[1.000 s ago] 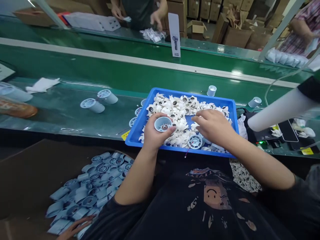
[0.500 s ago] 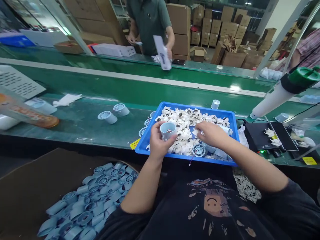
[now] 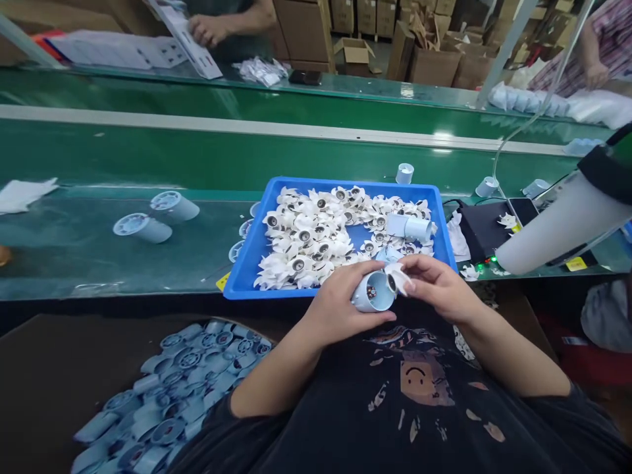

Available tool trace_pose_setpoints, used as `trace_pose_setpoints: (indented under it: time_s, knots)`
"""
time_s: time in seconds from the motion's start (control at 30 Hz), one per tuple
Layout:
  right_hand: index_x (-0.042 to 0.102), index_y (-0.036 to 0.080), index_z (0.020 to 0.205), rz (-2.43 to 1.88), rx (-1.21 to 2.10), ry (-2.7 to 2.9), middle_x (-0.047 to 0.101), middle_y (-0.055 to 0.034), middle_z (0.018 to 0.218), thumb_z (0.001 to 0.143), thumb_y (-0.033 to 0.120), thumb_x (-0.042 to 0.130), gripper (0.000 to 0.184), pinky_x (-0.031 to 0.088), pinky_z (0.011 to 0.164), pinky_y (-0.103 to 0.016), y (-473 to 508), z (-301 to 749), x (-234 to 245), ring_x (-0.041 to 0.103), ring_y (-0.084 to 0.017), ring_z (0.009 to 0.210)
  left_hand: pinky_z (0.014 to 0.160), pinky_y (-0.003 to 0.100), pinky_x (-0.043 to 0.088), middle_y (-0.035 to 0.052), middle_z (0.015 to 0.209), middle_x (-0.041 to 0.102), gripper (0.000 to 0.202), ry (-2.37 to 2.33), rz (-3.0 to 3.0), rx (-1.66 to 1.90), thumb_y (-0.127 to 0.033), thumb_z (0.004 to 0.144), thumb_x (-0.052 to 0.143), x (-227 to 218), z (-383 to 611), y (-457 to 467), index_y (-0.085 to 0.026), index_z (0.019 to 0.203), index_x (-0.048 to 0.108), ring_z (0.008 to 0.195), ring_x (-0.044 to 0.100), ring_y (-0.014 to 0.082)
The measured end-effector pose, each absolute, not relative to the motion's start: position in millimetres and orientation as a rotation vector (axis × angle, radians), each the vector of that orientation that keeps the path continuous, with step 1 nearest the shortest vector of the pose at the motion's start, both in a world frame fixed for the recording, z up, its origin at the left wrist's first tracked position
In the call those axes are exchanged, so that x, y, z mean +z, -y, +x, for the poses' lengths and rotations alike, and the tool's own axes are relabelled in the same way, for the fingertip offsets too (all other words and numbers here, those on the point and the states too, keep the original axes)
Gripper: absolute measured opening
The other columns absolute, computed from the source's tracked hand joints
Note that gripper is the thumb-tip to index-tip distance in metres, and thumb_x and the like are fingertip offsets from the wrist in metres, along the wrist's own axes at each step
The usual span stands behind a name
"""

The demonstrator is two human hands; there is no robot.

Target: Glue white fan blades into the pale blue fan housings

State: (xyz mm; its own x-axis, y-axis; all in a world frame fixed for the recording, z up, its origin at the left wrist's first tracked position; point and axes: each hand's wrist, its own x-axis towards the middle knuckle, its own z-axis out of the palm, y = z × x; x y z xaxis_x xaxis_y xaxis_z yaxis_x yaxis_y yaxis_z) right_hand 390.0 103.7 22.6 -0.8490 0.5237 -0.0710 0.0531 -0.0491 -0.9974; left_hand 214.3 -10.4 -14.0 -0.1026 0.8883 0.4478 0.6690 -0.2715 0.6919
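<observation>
My left hand (image 3: 344, 299) is wrapped round a light blue cylindrical motor housing (image 3: 364, 301), its open mouth facing right and toward me. Inside the housing a small motor core with copper windings shows. My right hand (image 3: 434, 286) pinches a white fan blade wheel (image 3: 396, 279) with a dark hub, held right beside the housing's mouth. Behind my hands lies a blue tray (image 3: 247, 263) with many loose white fan wheels (image 3: 303, 236). A few light blue housings (image 3: 419, 230) also lie in the tray's right part.
Two blue housings (image 3: 143, 228) lie on the bench at left. Below left, a large box holds a heap of housings (image 3: 182, 388). At right stand a white cylindrical tool (image 3: 548, 224) and a black box (image 3: 476, 230). Across the bench a co-worker's hand (image 3: 210, 29) holds a white carton.
My right hand has come out of the tray with a fan wheel and moved to the housing. My left hand has brought the housing nearer my body and tilted it. The view has shifted.
</observation>
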Motion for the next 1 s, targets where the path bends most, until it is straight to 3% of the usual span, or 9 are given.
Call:
trace_pose_setpoints:
  time_s: [0.13,0.2,0.63,0.83,1.0]
  knots:
    - [0.07,0.022,0.101,-0.397,1.016,2.437,0.062,-0.006,0.097,0.086,0.022,0.063,0.016,0.051,0.079,-0.035,-95.7,393.0,37.6,0.058,-0.017,0.087,0.087,0.039,0.056,0.0085,0.106,0.074,0.046,-1.802,2.073,1.275,-0.043,0.079,0.075,-8.8,219.9,12.1,-0.023,0.117,0.061,0.096,0.071,0.0267]
    - [0.073,0.022,0.099,-0.34,0.798,2.511,0.058,-0.0057,0.094,0.087,0.021,0.065,0.015,0.051,0.077,-0.034,-95.6,391.8,42.4,0.056,-0.017,0.087,0.085,0.039,0.056,0.009,0.105,0.074,0.043,-1.825,2.144,1.296,-0.042,0.082,0.072,-6.5,220.9,14.0,-0.022,0.118,0.06,0.093,0.071,0.0262]
    - [0.068,0.019,0.097,-0.241,0.864,2.463,0.048,-0.0027,0.087,0.083,0.019,0.063,0.015,0.047,0.066,-0.028,-97.9,387.8,57.0,0.051,-0.015,0.08,0.078,0.035,0.054,0.0068,0.101,0.075,0.035,-1.818,2.226,1.414,-0.038,0.085,0.068,7.9,224.1,13.2,-0.021,0.113,0.056,0.087,0.072,0.0222]
    - [0.073,0.015,0.094,-0.231,0.608,2.591,0.05,-0.0052,0.085,0.088,0.017,0.064,0.012,0.046,0.07,-0.031,-91.9,388.9,59.6,0.05,-0.017,0.079,0.077,0.036,0.054,0.0078,0.097,0.076,0.033,-1.863,2.37,1.365,-0.034,0.087,0.062,7.5,228.2,11.1,-0.019,0.116,0.056,0.085,0.072,0.0226]
    - [0.076,0.017,0.088,-0.181,0.733,2.588,0.048,-0.0022,0.08,0.085,0.015,0.07,0.007,0.043,0.066,-0.027,-95.1,384.1,53.2,0.048,-0.013,0.074,0.077,0.035,0.056,0.0073,0.096,0.076,0.033,-1.894,2.395,1.436,-0.036,0.088,0.062,2.7,233.3,10.5,-0.02,0.117,0.055,0.084,0.072,0.0216]
